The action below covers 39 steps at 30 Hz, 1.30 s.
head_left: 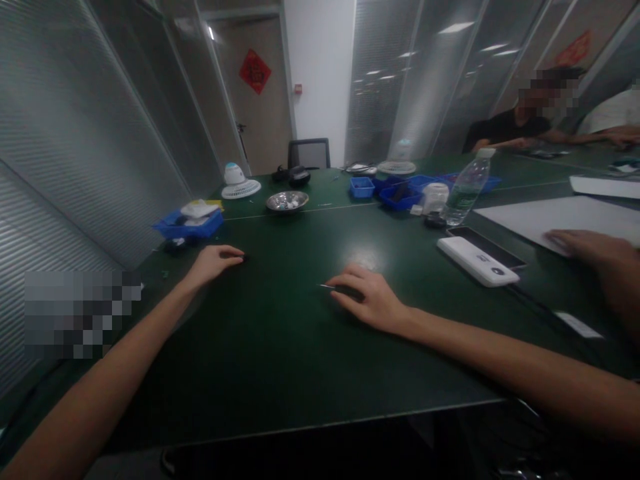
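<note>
My left hand rests on the dark green table, fingers curled over a small dark object at its fingertips. My right hand lies palm down near the table's middle, fingers closed round a thin dark tool with a metal tip pointing left. What the dark object under the left hand is, I cannot make out.
A white power bank and a phone lie right of my hand. Another person's hand rests on white paper. Further back are a water bottle, blue bins, a metal bowl and a small fan.
</note>
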Available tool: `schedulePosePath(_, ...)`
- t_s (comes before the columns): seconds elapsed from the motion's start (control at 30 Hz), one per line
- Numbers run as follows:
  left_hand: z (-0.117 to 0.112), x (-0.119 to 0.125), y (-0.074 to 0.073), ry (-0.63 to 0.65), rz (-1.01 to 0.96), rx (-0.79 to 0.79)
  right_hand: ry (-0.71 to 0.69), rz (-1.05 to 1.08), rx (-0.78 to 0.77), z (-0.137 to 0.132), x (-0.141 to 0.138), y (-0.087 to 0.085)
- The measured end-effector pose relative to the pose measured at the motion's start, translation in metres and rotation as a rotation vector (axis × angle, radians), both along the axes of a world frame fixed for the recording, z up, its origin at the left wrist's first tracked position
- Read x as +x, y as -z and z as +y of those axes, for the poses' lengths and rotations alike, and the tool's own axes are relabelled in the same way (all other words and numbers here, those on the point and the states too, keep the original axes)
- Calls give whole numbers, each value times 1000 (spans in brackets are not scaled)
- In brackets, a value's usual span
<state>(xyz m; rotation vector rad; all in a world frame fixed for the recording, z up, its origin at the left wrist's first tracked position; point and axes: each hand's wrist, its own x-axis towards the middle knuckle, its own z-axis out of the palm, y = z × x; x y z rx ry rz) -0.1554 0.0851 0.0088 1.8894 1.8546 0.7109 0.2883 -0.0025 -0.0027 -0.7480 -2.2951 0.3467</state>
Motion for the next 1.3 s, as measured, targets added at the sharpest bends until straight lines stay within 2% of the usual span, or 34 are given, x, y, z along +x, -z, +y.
schedulePosePath(0.23,-5,2,-4,-38,-59,5,-21,-10,-13,0,0,-2)
schedulePosePath(0.53,-6,11,6,-199,-50,20,-34,-28,-19,0,1,-2)
schedulePosePath(0.8,-1,13,12,-158,-21,57,-22,-34,-13,2,0,-1)
schedulePosePath(0.9,5,-3,13,-192,36,54,-27,-36,-10,1,0,-1)
schedulePosePath(1.07,8,-50,9,-258,83,42,-35,-35,-9,0,0,-3)
schedulePosePath(1.2,8,-81,7,-307,50,30,-35,-44,-5,-1,0,-2)
schedulePosePath(1.3,9,-93,10,-268,-39,35,-25,-53,-4,-1,0,-1)
